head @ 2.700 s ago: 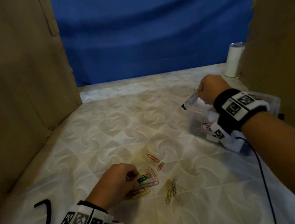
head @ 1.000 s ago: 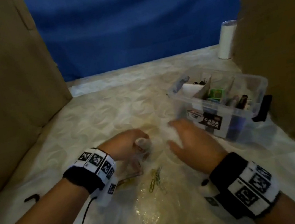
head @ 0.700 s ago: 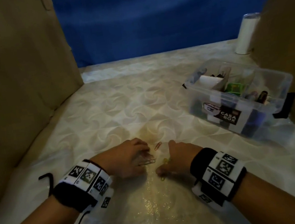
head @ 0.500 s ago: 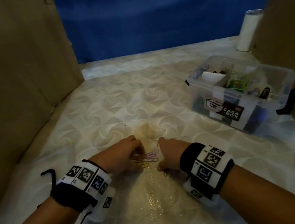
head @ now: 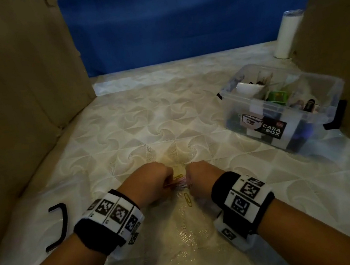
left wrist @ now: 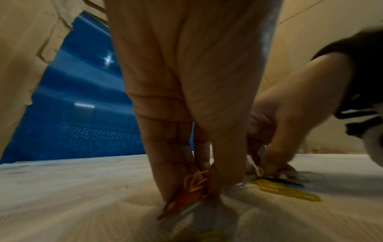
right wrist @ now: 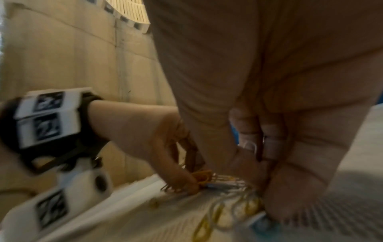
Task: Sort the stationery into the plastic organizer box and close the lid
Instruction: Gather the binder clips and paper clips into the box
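Observation:
Coloured paper clips [head: 179, 181] lie bunched on the patterned table cover between my two hands. My left hand [head: 169, 182] has its fingers curled down and pinches orange and yellow paper clips [left wrist: 194, 183] against the cover. My right hand [head: 190, 181] faces it, with curled fingers pinching more paper clips [right wrist: 230, 183] from the same bunch. A few yellow clips [left wrist: 286, 190] lie loose by the right hand, one of them [head: 187, 199] nearer me. The clear plastic organizer box [head: 321, 112] stands open at the right with stationery in its compartments. No lid shows on it.
Cardboard walls close in the left and right sides, and a blue backdrop the far end. A white tumbler [head: 287, 34] stands at the back right. One black latch piece [head: 60, 225] lies on the cover at the left, another black latch [head: 336, 117] by the box's right end.
My right hand left the box, came down beside the left hand and both drew together, sweeping the scattered clips into one bunch.

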Available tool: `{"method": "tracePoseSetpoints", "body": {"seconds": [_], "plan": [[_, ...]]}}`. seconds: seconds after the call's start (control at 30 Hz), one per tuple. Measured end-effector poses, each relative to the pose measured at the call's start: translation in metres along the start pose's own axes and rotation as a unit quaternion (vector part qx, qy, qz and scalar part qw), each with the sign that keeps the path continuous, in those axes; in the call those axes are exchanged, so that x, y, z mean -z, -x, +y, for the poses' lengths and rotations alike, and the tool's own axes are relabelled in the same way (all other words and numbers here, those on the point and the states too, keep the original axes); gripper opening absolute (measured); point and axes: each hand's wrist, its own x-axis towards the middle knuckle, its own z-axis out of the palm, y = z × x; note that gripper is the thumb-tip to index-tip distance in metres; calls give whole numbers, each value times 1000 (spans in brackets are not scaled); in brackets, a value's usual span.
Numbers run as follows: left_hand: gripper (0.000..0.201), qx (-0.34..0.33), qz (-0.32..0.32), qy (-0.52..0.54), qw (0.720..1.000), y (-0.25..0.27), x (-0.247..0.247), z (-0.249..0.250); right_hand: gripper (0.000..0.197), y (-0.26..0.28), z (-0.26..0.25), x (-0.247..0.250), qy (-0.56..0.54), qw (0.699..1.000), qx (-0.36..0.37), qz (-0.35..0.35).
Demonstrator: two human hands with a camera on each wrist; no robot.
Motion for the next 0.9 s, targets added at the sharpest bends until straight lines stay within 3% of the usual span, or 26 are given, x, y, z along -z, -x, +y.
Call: {"method": "tracePoseSetpoints", "body": {"seconds": [0.07,0.17,0.27,0.33,0.5,0.53,0.6,0.7,0.77,0.83,0.87,0.9], "plan": [[15,-10,16,-39,999,2,-2,5,5,-1,11,5,-73,997,-16,2],[19,-11,28,-64,998,4,-5,7,23,8,32,13,-279,960,-34,4],[21,-13,37,-60,997,4,-5,7,15,18,45,15,-361,930,-64,21],[18,-23,47,-54,997,3,-7,7,6,22,47,16,-324,943,-79,12],[18,-36,81,-33,995,2,-14,1,58,24,28,8,-102,992,-67,-32],[19,-33,82,-25,996,1,-14,0,58,21,22,6,-65,996,-57,-28],[20,-23,82,1,996,1,-13,-3,40,13,11,4,-19,1000,-22,-12],[16,3,99,104,990,3,-12,-10,35,3,5,6,27,999,14,-23],[14,32,98,199,974,3,-11,-17,20,-1,5,7,60,997,35,-22],[17,61,74,333,938,2,-9,-22,18,-3,5,5,67,997,39,-16],[18,81,65,429,898,3,-8,-21,20,-3,4,3,65,997,38,-13],[19,108,56,531,839,4,-8,-18,17,-2,1,2,67,997,38,-8]]}}
